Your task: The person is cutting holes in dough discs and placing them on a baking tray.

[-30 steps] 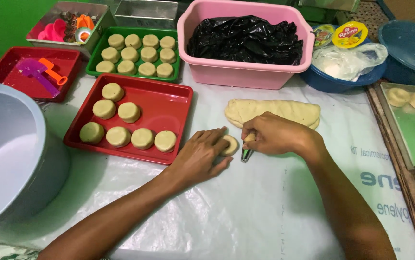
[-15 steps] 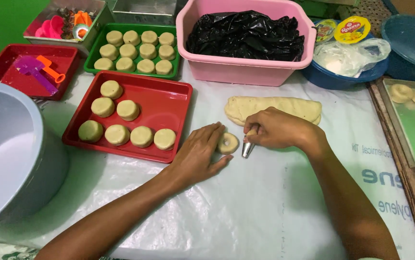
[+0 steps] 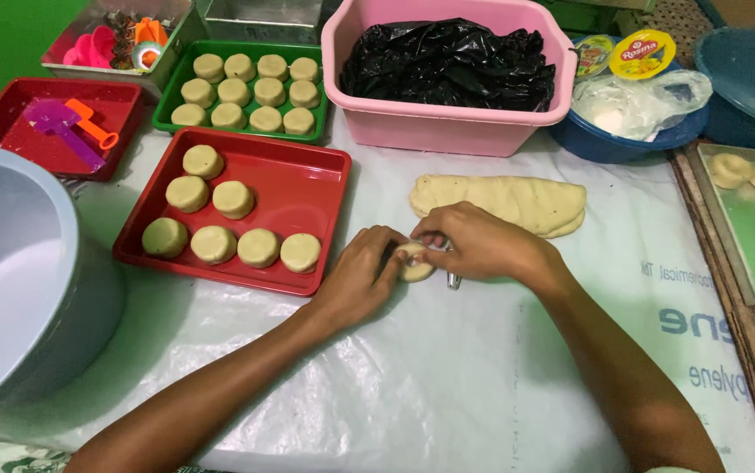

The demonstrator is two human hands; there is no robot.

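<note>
While both of my hands meet at the middle of the plastic-covered table [image 3: 482, 385], a small round dough disc [image 3: 416, 264] sits pinched between them, resting on or just above the sheet. My left hand [image 3: 361, 273] comes in from the left with its fingers curled against the disc's left edge. My right hand [image 3: 474, 247] comes in from the right, fingertips closed on the disc's top and right edge, so both hands are clamped on the same piece. Tucked under my right palm is a slim metal tool [image 3: 453, 279], its tip poking out just right of the disc; how firmly it is gripped I cannot tell.

Directly behind my right hand, and nearly touching it, lies the large dough slab [image 3: 500, 197], its long axis running left to right across the table. To the left of my left hand, close by, is the red tray [image 3: 307, 166] holding seven finished discs in loose rows, with bare space along its right side. My left hand is the nearer one to that tray. Farther back stand a green tray of discs [image 3: 246, 92] and a pink tub [image 3: 447, 127] lined with black plastic.
</note>
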